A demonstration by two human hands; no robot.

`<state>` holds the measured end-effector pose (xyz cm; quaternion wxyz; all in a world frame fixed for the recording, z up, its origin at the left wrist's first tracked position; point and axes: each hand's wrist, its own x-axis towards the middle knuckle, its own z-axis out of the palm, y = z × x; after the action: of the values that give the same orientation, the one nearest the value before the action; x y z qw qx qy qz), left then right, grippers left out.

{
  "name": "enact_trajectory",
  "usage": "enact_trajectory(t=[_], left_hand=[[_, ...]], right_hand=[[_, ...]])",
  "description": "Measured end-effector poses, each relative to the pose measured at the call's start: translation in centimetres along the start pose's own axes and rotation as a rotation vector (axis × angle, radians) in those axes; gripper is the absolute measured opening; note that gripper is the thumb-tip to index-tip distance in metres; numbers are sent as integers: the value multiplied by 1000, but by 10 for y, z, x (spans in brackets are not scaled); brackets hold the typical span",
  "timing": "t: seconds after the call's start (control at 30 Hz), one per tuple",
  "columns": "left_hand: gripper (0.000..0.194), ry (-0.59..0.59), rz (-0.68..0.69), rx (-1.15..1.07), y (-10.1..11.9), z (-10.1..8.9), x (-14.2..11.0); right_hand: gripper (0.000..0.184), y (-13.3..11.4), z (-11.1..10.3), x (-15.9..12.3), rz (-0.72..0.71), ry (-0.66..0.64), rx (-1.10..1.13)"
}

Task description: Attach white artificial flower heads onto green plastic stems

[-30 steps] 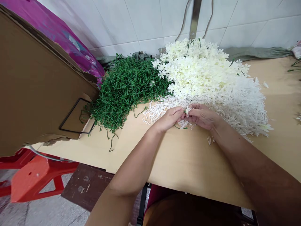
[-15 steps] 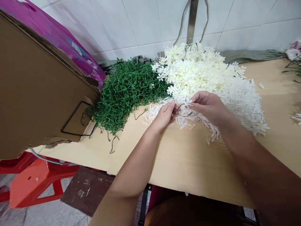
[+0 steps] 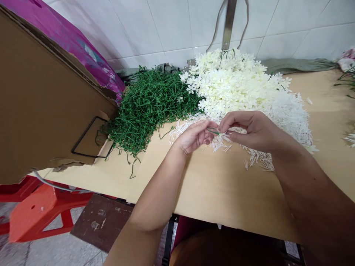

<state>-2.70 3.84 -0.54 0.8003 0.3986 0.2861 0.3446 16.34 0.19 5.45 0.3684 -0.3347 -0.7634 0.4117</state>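
Over the near edge of the white pile, my left hand is closed on a thin green plastic stem, palm turned partly up. My right hand pinches a small white artificial flower between thumb and fingertips, right at the stem's end. Whether the stem sits inside the flower is too small to tell. Behind my hands lies a heap of cream-white flower heads. A tangle of green stems is piled to its left. Many thin white sticks spread along the flower heap's front and right side.
A cardboard box with a black wire frame stands at the left of the table, a purple bag behind it. White wall tiles rise at the back. A red stool is on the floor at lower left.
My left hand has rolled palm-up and its fingers have shifted a little. My right hand has come slightly nearer me, and the white flower and green stem now meet between my fingertips.
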Motion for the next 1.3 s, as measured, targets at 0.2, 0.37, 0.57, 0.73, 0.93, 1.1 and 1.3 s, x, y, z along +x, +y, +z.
enact_trajectory(t=[0.2,0.37,0.57,0.73,0.93,1.1,1.3], left_hand=[[35,39,60,11,2,-3,-1],[35,56,74,-23,10,-3,-5],[34,166,100,28,14,-9,-7],[17,252,150,143,12,-9,-5],[12,93,137,207,12,-4,-9],[18,-149,-127,460,10,5,-15],[6,-271,-191,715,8,18,-18]], right_hand=[[10,-2,-2,-2,-82,-40,-192],[12,-5,2,-3,-145,-61,-310],[11,-9,-9,-3,-159,-59,-405],[7,2,-22,-7,134,-213,-592],[12,26,0,-2,386,-564,-804],[14,29,8,3,376,-580,-827],[12,33,7,2,439,-484,-834]])
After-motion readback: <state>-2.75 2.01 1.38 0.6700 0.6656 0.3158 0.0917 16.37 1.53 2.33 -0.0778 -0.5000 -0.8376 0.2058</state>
